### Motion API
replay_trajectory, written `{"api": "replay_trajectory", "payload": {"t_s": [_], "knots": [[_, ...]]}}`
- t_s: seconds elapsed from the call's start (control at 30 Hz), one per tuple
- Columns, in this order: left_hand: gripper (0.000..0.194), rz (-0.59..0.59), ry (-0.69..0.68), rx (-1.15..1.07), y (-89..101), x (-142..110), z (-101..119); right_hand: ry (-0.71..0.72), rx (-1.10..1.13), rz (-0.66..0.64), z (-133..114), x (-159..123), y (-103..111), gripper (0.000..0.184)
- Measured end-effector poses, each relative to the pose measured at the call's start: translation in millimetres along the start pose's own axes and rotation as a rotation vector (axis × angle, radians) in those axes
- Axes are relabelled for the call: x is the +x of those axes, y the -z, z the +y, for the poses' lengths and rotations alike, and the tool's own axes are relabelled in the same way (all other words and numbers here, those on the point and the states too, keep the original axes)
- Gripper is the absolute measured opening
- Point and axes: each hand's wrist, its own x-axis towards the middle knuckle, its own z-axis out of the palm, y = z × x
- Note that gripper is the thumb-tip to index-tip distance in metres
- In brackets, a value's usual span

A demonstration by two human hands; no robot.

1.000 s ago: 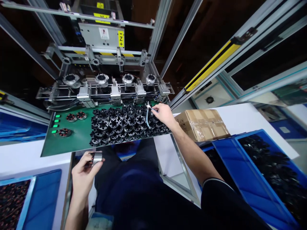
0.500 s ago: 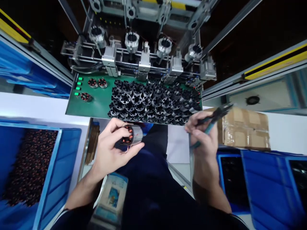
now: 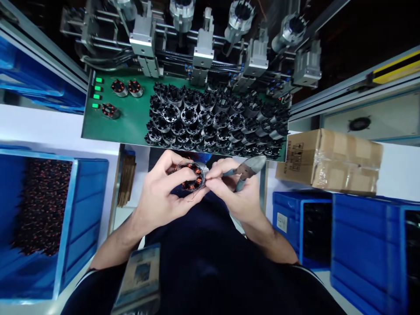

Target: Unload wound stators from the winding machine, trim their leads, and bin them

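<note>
My left hand (image 3: 162, 192) is closed around a small wound stator (image 3: 191, 176), a metal ring with copper coils, held over my lap. My right hand (image 3: 238, 194) is beside it, gripping a pair of small cutters (image 3: 246, 169) with blue handles while its fingertips pinch at the stator's edge. Thin wire ends hang from the stator. Just beyond both hands lies a green work plate (image 3: 127, 127) carrying several rows of black stators (image 3: 216, 120).
Three wound stators (image 3: 123, 89) sit apart at the plate's left, near green lit buttons (image 3: 96, 92). A machine with round fixtures (image 3: 203, 39) stands behind. A blue bin of wound parts (image 3: 42, 218) is left; blue bins (image 3: 367, 245) and a cardboard box (image 3: 331, 159) are right.
My right hand came back from the stators on the plate with the cutters and met the stator. My left hand raised the stator toward the middle. The view tilted down.
</note>
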Motion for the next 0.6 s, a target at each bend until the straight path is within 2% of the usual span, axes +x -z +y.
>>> {"api": "replay_trajectory", "payload": {"t_s": [0.07,0.17,0.27,0.33,0.43,0.6], "knots": [[0.024,0.015,0.001,0.004,-1.0,-4.1,-4.9,-0.088,-0.004,-0.077,-3.9,1.8,5.7,0.026],[0.019,0.072,-0.012,0.051,-2.0,-9.5,-14.6,-0.273,0.047,-0.266,-8.7,2.4,20.4,0.030],[0.023,0.121,-0.025,0.054,-3.9,-13.2,-24.5,-0.416,0.301,-0.366,-8.5,-1.5,34.4,0.035],[0.026,0.131,-0.008,-0.023,-7.8,-15.1,-29.0,-0.429,0.509,-0.395,-6.7,-5.7,38.5,0.034],[0.036,0.134,0.084,-0.193,-18.1,-18.6,-30.6,-0.411,0.613,-0.381,-5.8,-11.1,35.6,0.031],[0.054,0.103,0.261,-0.496,-33.7,-30.2,-25.2,-0.452,0.425,-0.258,-12.5,-14.8,23.7,0.030]]}}
